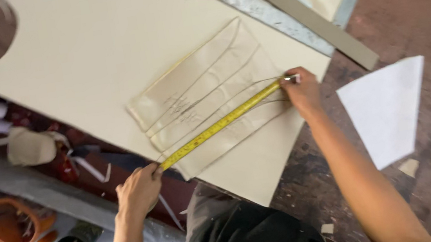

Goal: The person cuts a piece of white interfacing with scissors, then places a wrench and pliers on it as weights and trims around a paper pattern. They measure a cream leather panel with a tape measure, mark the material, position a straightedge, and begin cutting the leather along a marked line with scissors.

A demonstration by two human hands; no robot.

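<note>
A yellow tape measure is stretching diagonally, lower-left to upper-right, across a cream pattern piece; the left hand and right hand are pinching its ends.

One yellow tape measure is stretched between two hands, left and right. One large cream sheet carries one smaller marked pattern piece. One grey straightedge lies far right, one white paper piece at right, one orange bucket near left.
</note>
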